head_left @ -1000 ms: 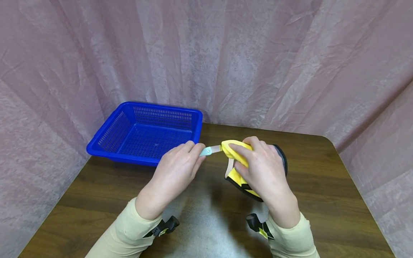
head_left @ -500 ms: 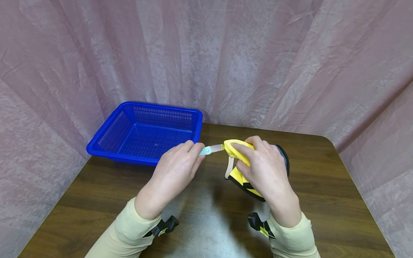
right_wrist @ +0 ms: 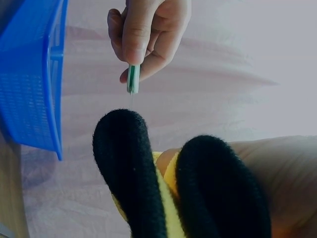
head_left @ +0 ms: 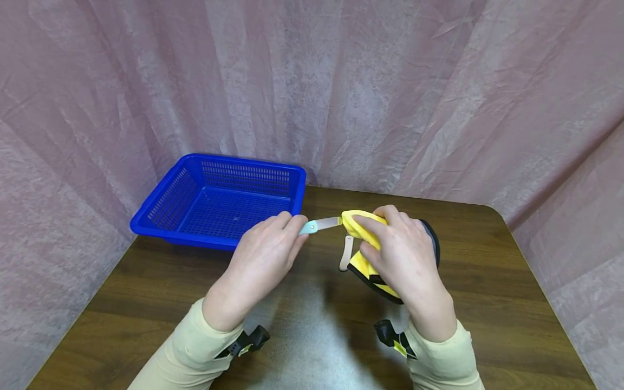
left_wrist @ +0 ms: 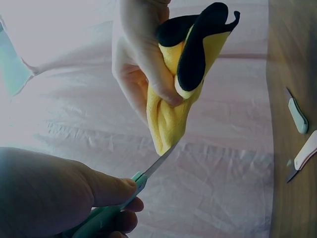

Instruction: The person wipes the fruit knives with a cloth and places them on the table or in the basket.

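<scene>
Blue basket (head_left: 195, 238) blocks back left; free passage over tabletop (head_left: 487, 287) right of hands (head_left: 404, 252).

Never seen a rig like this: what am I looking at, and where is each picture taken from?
No robot here, just a person's left hand and right hand, both bare. The wide picture is from a head-worn camera; the closer two are from small wrist cameras. The left hand grips a green-handled knife, blade out. The right hand holds a yellow cloth with black edging at the blade's far end. On the table are a blue basket, a pale-handled knife and, in the left wrist picture, a second green-handled knife.
</scene>
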Available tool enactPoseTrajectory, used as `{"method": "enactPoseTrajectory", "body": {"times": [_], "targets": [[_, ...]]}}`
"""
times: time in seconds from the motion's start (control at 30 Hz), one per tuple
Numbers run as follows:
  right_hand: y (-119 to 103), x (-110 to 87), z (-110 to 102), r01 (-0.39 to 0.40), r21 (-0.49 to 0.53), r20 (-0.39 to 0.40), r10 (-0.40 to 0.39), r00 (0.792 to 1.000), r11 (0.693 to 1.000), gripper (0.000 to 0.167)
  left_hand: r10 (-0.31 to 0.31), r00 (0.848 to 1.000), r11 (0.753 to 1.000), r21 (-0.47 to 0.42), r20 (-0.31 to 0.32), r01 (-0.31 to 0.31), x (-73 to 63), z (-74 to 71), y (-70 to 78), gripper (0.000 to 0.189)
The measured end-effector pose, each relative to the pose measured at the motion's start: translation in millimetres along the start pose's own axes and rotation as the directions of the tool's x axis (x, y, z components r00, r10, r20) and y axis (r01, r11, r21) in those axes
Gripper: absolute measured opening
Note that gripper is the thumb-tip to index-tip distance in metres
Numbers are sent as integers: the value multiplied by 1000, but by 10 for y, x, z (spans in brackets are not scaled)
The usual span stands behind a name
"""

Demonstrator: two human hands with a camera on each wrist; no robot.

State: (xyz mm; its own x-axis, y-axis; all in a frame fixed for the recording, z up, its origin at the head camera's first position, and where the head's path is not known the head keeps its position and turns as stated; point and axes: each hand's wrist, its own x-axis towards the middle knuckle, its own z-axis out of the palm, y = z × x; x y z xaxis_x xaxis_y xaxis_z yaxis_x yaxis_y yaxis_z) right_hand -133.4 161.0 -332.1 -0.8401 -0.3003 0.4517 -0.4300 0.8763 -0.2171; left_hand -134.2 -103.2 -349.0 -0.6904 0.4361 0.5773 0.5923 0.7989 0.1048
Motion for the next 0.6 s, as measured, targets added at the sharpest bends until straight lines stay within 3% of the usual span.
{"method": "enactPoseTrajectory", "body": {"times": [0.6], "targets": [[39, 0, -26, -32, 3, 17, 32, 999, 999, 53, 1, 1000, 1000, 14, -17, -1, 1, -5, -23, 19]]}}
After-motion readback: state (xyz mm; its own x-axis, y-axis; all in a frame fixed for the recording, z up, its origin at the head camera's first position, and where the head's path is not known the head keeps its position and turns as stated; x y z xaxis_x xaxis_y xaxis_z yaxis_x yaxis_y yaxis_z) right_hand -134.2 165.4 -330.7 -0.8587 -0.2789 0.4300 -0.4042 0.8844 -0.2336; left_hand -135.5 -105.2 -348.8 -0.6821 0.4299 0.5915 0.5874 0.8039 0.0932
